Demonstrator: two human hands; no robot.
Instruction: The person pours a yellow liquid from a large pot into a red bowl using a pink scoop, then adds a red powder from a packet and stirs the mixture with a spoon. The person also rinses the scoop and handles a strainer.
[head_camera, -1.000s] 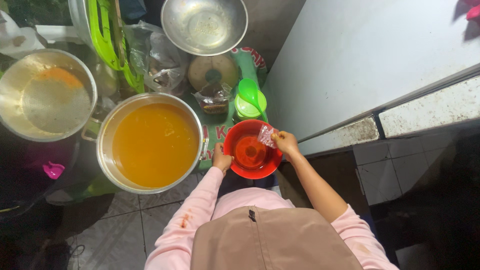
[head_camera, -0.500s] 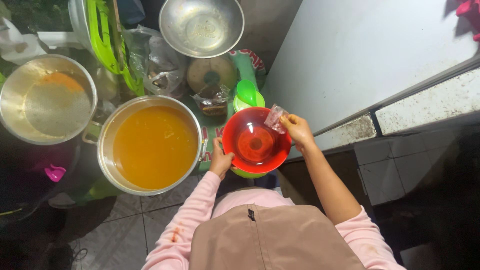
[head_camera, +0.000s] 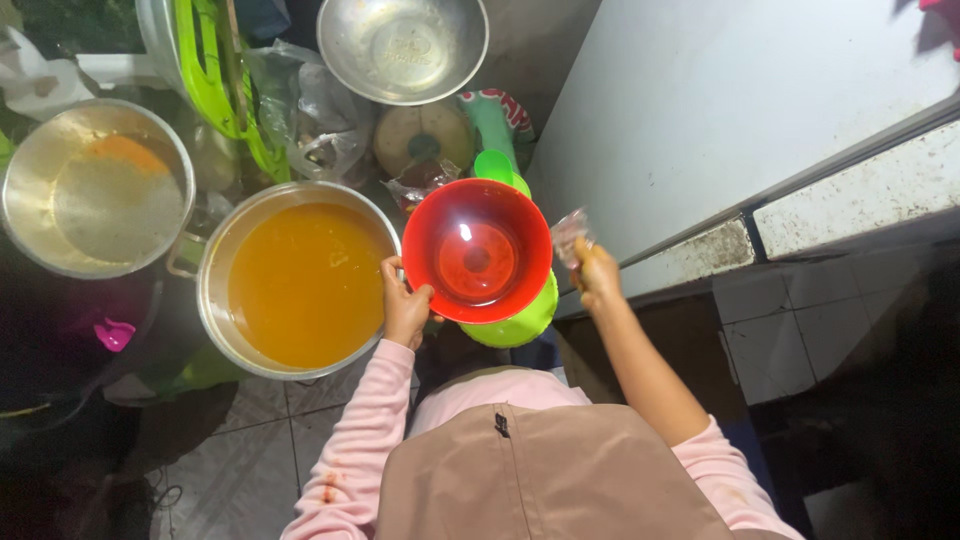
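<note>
My left hand (head_camera: 405, 305) grips the rim of a red plastic funnel-shaped bowl (head_camera: 477, 250), held up close to the camera. Under it sits a green plastic container (head_camera: 522, 318). My right hand (head_camera: 597, 275) pinches a small clear plastic bag (head_camera: 570, 232) just right of the red bowl. To the left stands a large metal pot of orange liquid (head_camera: 305, 280).
A second metal pot (head_camera: 95, 190) with an orange-stained bottom sits far left, an empty steel bowl (head_camera: 402, 45) at the top. Plastic bags (head_camera: 315, 115) and a green strip (head_camera: 215, 85) lie between them. A white cabinet face (head_camera: 740, 95) fills the right; tiled floor (head_camera: 250, 450) below.
The red bowl has risen toward the camera and looks larger. My right hand with the small bag has moved off the bowl's rim to its right side.
</note>
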